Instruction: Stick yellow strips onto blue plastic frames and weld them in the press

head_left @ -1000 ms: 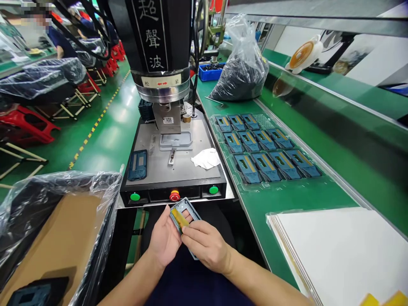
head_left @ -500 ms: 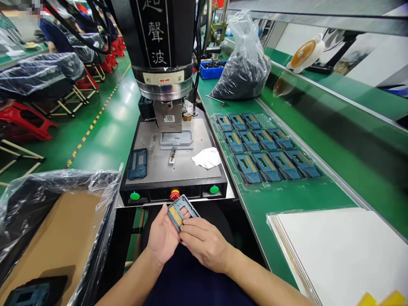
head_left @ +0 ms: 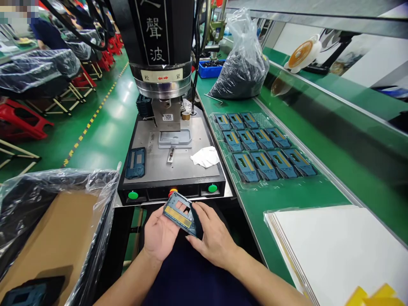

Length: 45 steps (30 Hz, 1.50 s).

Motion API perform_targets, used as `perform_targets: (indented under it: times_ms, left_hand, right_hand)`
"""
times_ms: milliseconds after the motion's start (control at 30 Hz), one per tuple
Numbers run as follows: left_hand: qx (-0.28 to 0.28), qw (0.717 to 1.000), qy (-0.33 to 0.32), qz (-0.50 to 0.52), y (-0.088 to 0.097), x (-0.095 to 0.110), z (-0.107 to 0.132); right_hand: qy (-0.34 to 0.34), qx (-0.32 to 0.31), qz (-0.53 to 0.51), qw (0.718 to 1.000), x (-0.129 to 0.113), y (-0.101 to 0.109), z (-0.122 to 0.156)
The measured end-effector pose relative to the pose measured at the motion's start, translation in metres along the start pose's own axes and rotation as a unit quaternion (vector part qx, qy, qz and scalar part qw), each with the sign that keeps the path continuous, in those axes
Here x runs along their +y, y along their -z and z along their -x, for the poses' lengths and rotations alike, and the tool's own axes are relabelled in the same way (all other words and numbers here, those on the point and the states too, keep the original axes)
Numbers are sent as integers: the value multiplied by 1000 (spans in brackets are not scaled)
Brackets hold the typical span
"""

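Both my hands hold one blue plastic frame with a yellow strip (head_left: 178, 213) over my lap, just below the machine's front edge. My left hand (head_left: 159, 236) cups it from underneath and the left. My right hand (head_left: 212, 238) grips its right end with thumb and fingers. The frame lies nearly flat, yellow strip facing up. Ahead stands the ultrasonic welding machine (head_left: 162, 55) with a grey fixture (head_left: 175, 138) on its plate.
A blue frame (head_left: 135, 162) and a white cloth (head_left: 205, 156) lie on the machine plate. A tray of several blue frames (head_left: 264, 146) sits on the green bench to the right, with white sheets (head_left: 338, 250) nearer. A plastic-lined cardboard box (head_left: 54, 229) stands at left.
The frame has turned from upright and slanted to nearly flat and crosswise. My right hand shifted from the frame's face to its right end.
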<state>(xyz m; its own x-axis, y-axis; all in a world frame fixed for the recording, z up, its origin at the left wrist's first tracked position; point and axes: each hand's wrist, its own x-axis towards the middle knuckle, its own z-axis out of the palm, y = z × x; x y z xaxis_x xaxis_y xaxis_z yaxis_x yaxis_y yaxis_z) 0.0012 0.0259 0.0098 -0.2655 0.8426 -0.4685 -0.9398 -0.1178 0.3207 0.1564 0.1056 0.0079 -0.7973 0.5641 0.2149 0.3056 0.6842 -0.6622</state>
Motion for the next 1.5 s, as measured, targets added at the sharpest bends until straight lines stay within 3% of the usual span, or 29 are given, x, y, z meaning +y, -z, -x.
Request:
perform_targets:
  times_ms: [100, 300, 633, 933, 1100, 1267, 1500]
  left_hand:
    - [25, 996, -16, -81, 2, 0, 1]
    - [92, 957, -45, -271, 5, -3, 3]
    - [138, 946, -36, -291, 7, -7, 1]
    - [95, 952, -20, -289, 10, -7, 2]
    - [101, 958, 1, -268, 13, -1, 6]
    - [139, 959, 11, -246, 24, 5, 8]
    - [206, 958, 1, -201, 43, 18, 6]
  right_hand:
    - [17, -1, 3, 1000, 5, 3, -2]
    - [48, -7, 14, 999, 10, 8, -6]
    - [64, -4, 4, 998, 14, 6, -5]
    - [76, -22, 6, 997, 21, 17, -18]
    - [75, -7, 37, 997, 39, 50, -66]
    - [42, -20, 110, 993, 64, 80, -151]
    - [-35, -83, 124, 988, 82, 80, -267]
